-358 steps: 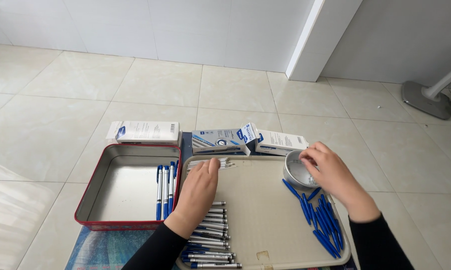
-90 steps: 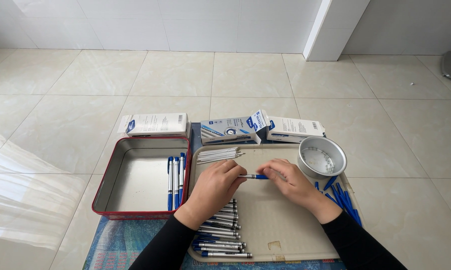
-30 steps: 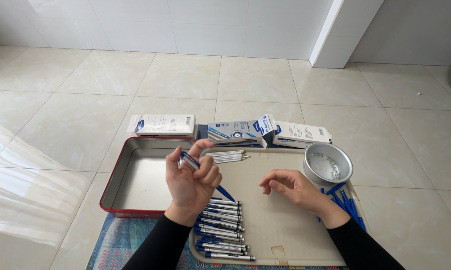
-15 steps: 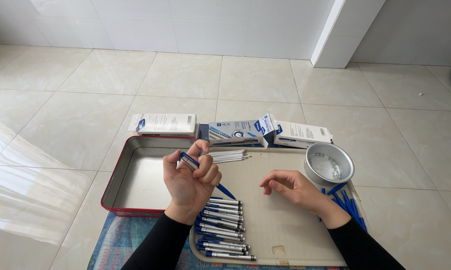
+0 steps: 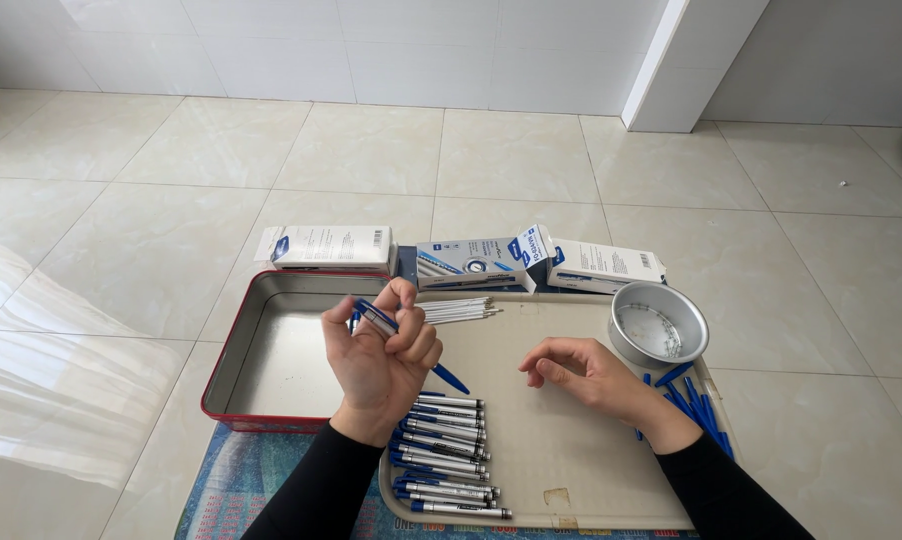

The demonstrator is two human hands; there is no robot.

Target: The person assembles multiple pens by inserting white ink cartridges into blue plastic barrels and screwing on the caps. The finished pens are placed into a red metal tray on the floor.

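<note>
My left hand (image 5: 381, 355) is raised over the seam between the red tin (image 5: 271, 345) and the beige tray (image 5: 561, 440), its grip closed on a blue-and-white pen (image 5: 376, 318) pinched at the fingertips; my right hand (image 5: 586, 375) rests mid-tray, fingers loosely curled and holding nothing. By my reading, the step in hand is checking or clicking one assembled pen, and the next move calls for laying it flat among finished pens without disturbing them. A stack of pens (image 5: 441, 450) lies at the tray's near-left corner, white refills (image 5: 459, 310) at its far-left edge, blue caps (image 5: 696, 400) along its right edge beside a round metal bowl (image 5: 659, 325). Beyond the far edges sit three flat white-and-blue boxes (image 5: 476, 262) in a row on the floor, the middle one with its end flap open.
</note>
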